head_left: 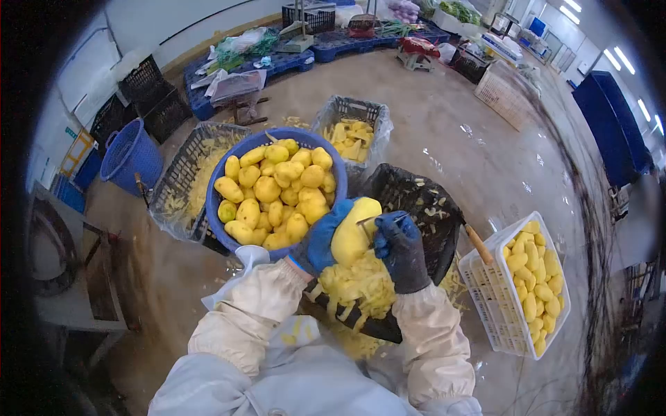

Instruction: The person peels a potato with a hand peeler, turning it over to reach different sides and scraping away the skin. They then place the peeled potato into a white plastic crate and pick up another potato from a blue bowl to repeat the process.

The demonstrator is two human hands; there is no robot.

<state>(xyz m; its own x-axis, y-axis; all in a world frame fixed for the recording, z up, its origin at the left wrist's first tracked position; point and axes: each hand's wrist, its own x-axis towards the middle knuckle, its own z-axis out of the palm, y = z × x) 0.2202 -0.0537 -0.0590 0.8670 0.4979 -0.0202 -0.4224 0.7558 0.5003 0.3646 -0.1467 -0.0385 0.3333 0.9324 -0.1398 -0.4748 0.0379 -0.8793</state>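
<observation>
currently, the large, pale-yellow potato (350, 239) is at the centre of the frame, between the gloved hands. the left hand (320, 241) is wrapped around its left side; the right hand (404, 251) pinches a small tool (366, 220) against its upper right. the potato should handle as firm, stiff and moderately heavy, with a slippery pared face; a broad grip on the side away from the tool is advisable. peelings (357, 281) hang just below it and may obstruct a lower hold. the round blue basin (210, 201) of potatoes stands at centre left, close to the left hand. right of the right hand, a wooden handle (479, 245) projects between the black container (444, 239) and the white crate (485, 295), limiting sideways clearance.
</observation>
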